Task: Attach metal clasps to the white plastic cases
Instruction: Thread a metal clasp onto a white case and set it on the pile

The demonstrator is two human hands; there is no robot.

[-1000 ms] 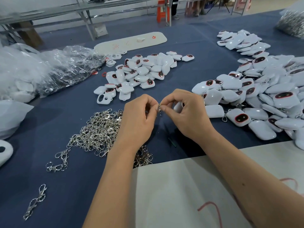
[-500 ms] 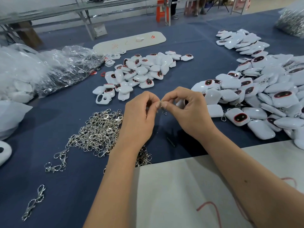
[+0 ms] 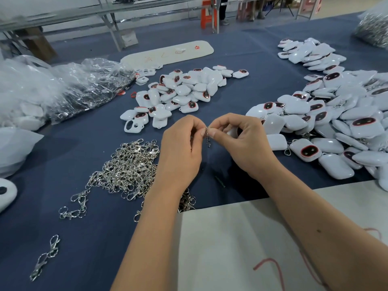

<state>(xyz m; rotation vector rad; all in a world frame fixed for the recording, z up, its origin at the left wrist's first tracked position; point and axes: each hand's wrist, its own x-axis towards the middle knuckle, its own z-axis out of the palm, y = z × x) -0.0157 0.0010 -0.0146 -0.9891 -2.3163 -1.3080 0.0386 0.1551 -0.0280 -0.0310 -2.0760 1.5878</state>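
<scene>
— What's nearest you?

— A white sheet [image 3: 241, 248] with red marks under my forearms, at 6 o'clock. Two linked loose clasps [image 3: 45, 258] lie at 8 o'clock on the blue cloth [image 3: 94, 238].

— And your hands?

— They meet at the centre. My left hand [image 3: 180, 150] and right hand [image 3: 241, 141] both pinch one metal clasp [image 3: 207, 136] at its ring, thumbs and forefingers curled on it; the hook end hangs down between them. My right hand also cups a white case [image 3: 232, 132] in its curled fingers (mostly hidden, I can't tell how the clasp meets it).

— Where's your stock?

— The clasp heap [image 3: 128, 171] is just beside my left wrist, at 9 o'clock. At 3 o'clock, the big pile of cases [image 3: 336, 122], some showing rings and dark red-rimmed windows. At 12 o'clock, a smaller pile [image 3: 184, 91].

— Farther out?

— Clear plastic bags [image 3: 63, 89] at 10 o'clock, a pale oblong board [image 3: 168, 52] at 12, another cluster of cases [image 3: 310, 53] at 1 o'clock.
</scene>
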